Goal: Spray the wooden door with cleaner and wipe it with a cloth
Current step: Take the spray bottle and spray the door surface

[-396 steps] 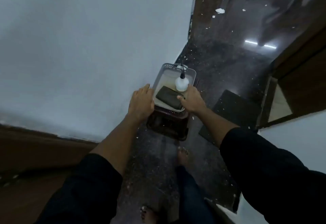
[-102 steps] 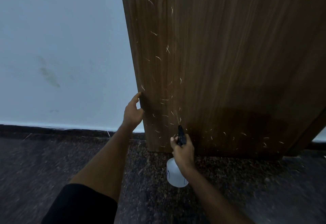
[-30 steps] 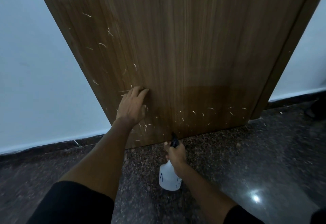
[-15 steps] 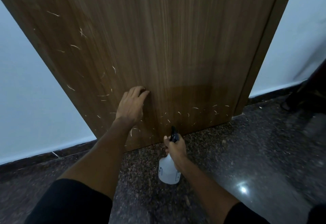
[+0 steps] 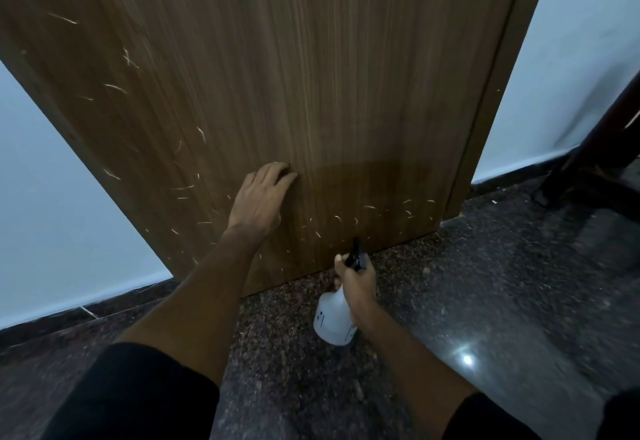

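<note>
Currently left hand [image 5: 261, 198] flat, fingers spread on brown wooden door [image 5: 311, 75] near its bottom edge; right hand [image 5: 356, 280] grips white plastic spray bottle [image 5: 332, 318] just beside it, over open speckled granite floor [image 5: 485, 301].

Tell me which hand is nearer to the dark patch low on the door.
Left. The left hand rests on the door just beside the dark patch; the right hand holds the spray bottle below it.

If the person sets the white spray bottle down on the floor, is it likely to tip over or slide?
The spray bottle widens toward its base, so it would probably stand steadily. The right hand carries it by the neck alone, which suggests it is fairly light. The polished floor reflects light, so a nudged bottle might slide rather than tip.
</note>
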